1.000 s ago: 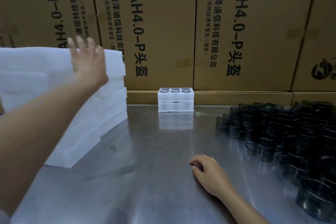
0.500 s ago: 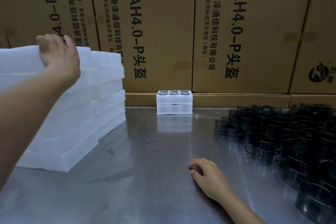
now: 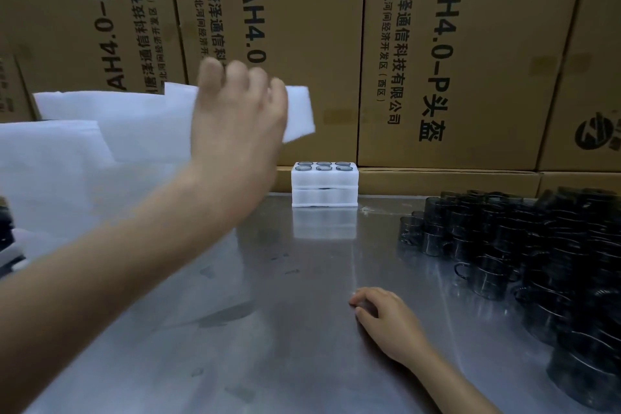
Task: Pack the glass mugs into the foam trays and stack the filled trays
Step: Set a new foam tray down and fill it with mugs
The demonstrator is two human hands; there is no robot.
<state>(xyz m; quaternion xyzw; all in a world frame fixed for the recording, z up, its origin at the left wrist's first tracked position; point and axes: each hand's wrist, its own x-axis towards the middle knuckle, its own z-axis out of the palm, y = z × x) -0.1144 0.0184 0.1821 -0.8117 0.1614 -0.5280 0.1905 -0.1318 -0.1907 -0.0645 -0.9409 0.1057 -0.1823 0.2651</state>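
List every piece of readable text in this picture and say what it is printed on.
"AH4.0-P头盔", with "沧州唐泽通信科技有限公司" beside it: on each cardboard carton behind the table.
Smaller address lines on the cartons: partly blurred.
Round logo on the right carton: unreadable.
Foam trays, glass mugs: no text.

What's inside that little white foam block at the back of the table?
The top foam tray holds six glass mugs; only their round rims show. The tray beneath is covered by the upper one, so its contents cannot be seen.

Foam stack [image 3: 67, 158] left, filled trays [image 3: 324, 185] behind, mugs [image 3: 524, 255] right.
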